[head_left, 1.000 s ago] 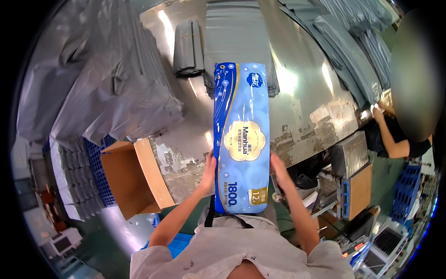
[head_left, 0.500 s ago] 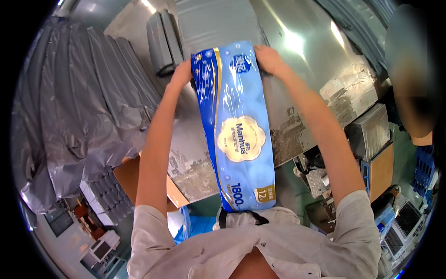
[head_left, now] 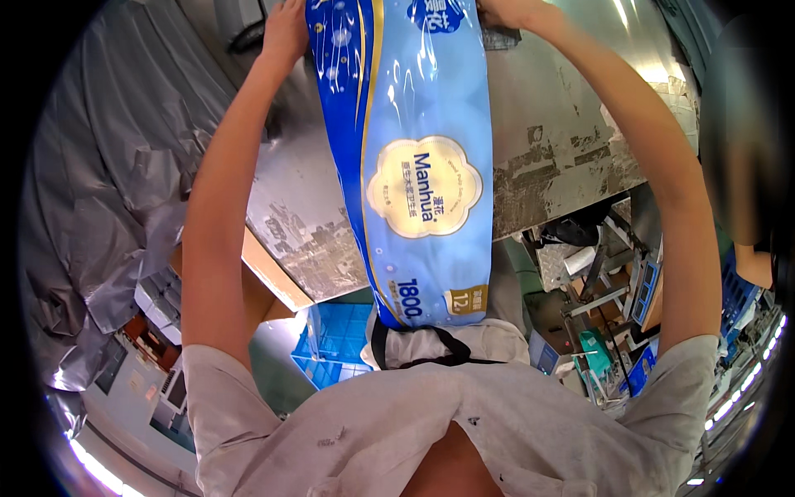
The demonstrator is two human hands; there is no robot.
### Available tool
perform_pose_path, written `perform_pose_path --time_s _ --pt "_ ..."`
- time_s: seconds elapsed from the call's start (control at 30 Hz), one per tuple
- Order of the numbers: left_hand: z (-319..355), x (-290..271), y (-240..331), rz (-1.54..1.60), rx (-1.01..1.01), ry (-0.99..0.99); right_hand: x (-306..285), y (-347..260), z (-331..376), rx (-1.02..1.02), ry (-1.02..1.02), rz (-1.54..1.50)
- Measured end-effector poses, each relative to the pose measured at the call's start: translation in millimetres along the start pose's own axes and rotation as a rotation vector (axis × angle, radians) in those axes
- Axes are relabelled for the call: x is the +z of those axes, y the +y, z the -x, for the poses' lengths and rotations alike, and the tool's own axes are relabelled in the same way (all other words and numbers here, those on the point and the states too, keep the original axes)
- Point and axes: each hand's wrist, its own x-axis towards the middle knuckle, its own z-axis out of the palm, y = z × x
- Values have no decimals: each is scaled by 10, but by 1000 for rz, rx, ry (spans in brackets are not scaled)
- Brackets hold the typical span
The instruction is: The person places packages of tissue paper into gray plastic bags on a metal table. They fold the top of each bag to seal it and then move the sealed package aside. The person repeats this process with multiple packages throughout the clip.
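A long, glossy blue toilet paper pack (head_left: 431,273) stretches from the top of the view down to my waist. It is dark blue along its left side, with a gold stripe and a cream flower-shaped label. My left hand (head_left: 286,31) grips its far left edge, the fingers partly cut off by the top of the picture. At the far right edge my right hand (head_left: 512,13) is closed on the same pack, its fingertips partly hidden. The pack's near end rests against my waist, over the edge of a worn metal table (head_left: 563,141).
Grey plastic sheeting (head_left: 108,166) hangs in folds on the left. Below the table lie an open cardboard box (head_left: 273,265) and a blue plastic crate (head_left: 335,331). Metal frames (head_left: 609,257) and tools crowd the right side. Another person's arm (head_left: 752,265) shows at the far right.
The pack and both hands have moved up in the view and look larger. My elbows have spread wider. Both hands keep their hold on the pack.
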Motion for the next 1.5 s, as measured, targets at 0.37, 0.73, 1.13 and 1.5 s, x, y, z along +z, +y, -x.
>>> perform_pose_path --time_s 0.37,0.73,1.13,1.5 --pt "-409 -211 182 -204 -164 -128 121 34 6 499 281 -245" --pt "-261 -573 455 267 -681 43 -144 -239 133 932 292 -522" --pt "92 -354 691 545 -623 194 121 -478 387 703 510 -527" --pt "290 261 389 766 -593 127 -69 -690 14 963 351 -788"
